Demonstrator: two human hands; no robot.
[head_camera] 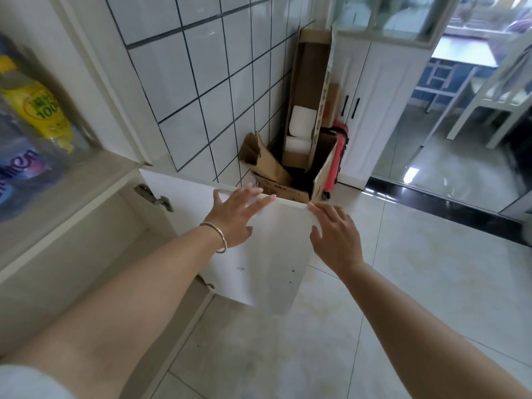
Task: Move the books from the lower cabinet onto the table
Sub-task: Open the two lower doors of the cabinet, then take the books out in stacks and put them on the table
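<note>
Basically early or late stage, can't tell which: door (259, 254) of the lower cabinet (86, 240) stands open. Left hand (236, 217) lies flat on it, fingers straight, spread over its top edge. Right hand (334, 237) touches the door's corner, fingers loose, holding nothing. No books visible; visible cabinet interior looks bare. Table (463, 50) well apart in the next room.
</note>
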